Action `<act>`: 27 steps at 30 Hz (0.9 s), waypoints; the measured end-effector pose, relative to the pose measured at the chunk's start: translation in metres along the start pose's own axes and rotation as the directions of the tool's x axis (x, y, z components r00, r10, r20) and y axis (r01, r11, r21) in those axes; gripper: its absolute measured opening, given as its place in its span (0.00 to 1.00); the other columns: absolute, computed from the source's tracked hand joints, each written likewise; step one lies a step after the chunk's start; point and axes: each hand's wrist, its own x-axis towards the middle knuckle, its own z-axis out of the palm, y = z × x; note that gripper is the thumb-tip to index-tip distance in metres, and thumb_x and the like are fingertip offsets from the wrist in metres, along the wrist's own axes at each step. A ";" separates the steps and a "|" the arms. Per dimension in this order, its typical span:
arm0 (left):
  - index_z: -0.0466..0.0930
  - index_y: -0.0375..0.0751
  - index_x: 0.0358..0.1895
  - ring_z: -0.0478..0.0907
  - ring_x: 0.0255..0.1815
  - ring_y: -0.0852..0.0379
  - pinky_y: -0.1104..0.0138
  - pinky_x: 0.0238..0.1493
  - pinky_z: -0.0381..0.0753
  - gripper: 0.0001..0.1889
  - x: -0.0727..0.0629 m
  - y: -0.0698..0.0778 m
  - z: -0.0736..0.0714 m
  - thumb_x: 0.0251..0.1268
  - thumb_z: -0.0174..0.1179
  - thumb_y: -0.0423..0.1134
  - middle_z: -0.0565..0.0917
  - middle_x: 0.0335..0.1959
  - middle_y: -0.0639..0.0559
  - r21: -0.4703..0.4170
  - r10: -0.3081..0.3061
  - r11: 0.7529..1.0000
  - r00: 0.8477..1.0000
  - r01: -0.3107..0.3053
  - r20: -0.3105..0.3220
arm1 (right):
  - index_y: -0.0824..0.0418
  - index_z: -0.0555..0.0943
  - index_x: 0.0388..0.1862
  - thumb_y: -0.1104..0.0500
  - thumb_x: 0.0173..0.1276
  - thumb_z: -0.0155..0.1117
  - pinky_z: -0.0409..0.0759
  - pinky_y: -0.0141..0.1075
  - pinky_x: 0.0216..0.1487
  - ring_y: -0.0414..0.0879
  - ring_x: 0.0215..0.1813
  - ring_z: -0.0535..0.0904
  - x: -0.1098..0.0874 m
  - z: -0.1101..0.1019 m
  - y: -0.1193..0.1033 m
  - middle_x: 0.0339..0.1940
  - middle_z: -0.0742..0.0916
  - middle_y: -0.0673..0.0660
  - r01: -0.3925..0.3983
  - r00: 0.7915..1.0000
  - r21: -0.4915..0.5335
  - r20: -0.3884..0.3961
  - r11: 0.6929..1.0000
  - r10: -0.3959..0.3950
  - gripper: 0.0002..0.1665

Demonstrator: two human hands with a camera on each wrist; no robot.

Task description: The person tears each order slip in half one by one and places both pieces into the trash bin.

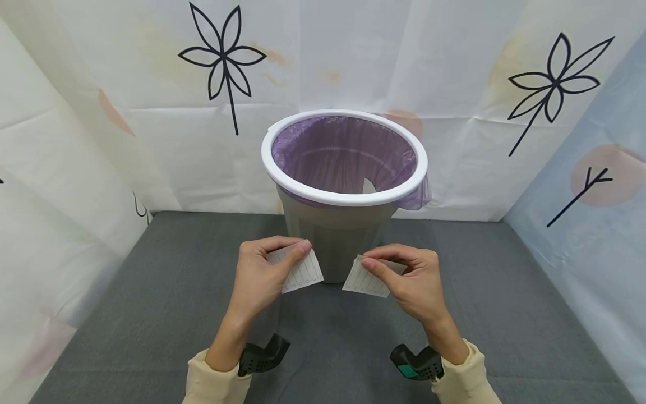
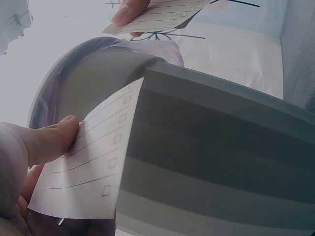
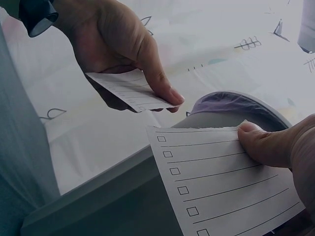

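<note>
My left hand [image 1: 262, 272] pinches a piece of lined paper [image 2: 93, 162] between thumb and fingers; small checkboxes run along one edge. A matching piece of checklist paper [image 3: 221, 172], with a ragged torn edge, is pinched by my right hand [image 1: 411, 278]. The two pieces are apart, one on each side of the front of a trash can [image 1: 333, 235]. Both hands are below its white rim, on the near side. A purple bag [image 1: 323, 146] lines the can, and a white scrap of paper [image 1: 369, 186] shows inside it.
The can stands on a grey cloth-covered table [image 1: 202, 314], close to a white backdrop [image 1: 343, 56] with black flower drawings. Bag plastic hangs over the rim at the right. A dark device is strapped to each wrist.
</note>
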 end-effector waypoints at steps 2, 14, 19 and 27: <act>0.92 0.38 0.38 0.84 0.32 0.54 0.66 0.30 0.82 0.04 0.000 0.000 0.000 0.62 0.73 0.35 0.90 0.35 0.50 0.003 0.002 1.000 1.000 -0.002 0.003 | 0.68 0.89 0.33 0.70 0.61 0.75 0.82 0.31 0.32 0.43 0.36 0.87 0.000 0.000 0.000 0.31 0.90 0.62 -0.003 1.000 -0.003 0.001 1.000 0.003 0.02; 0.91 0.37 0.38 0.84 0.31 0.54 0.65 0.30 0.83 0.05 0.000 0.000 -0.001 0.63 0.72 0.34 0.90 0.35 0.50 0.012 0.013 1.000 1.000 -0.013 0.008 | 0.67 0.89 0.33 0.70 0.61 0.75 0.83 0.32 0.32 0.43 0.35 0.87 0.000 0.001 0.000 0.31 0.90 0.62 -0.002 1.000 0.000 0.005 1.000 0.002 0.02; 0.91 0.38 0.39 0.84 0.31 0.53 0.65 0.30 0.83 0.05 0.000 0.000 -0.001 0.63 0.72 0.34 0.90 0.35 0.50 0.010 0.007 1.000 1.000 -0.007 0.007 | 0.67 0.89 0.34 0.71 0.61 0.75 0.82 0.32 0.32 0.43 0.35 0.87 -0.001 0.001 0.000 0.31 0.90 0.62 -0.012 1.000 -0.004 0.005 1.000 0.012 0.03; 0.91 0.38 0.39 0.84 0.31 0.53 0.65 0.30 0.82 0.05 -0.001 0.002 -0.002 0.62 0.72 0.34 0.90 0.35 0.50 -0.004 0.016 1.000 1.000 -0.016 0.013 | 0.68 0.89 0.33 0.75 0.59 0.73 0.82 0.31 0.30 0.43 0.34 0.87 -0.002 0.001 0.000 0.31 0.90 0.59 -0.009 1.000 0.016 0.002 1.000 0.009 0.06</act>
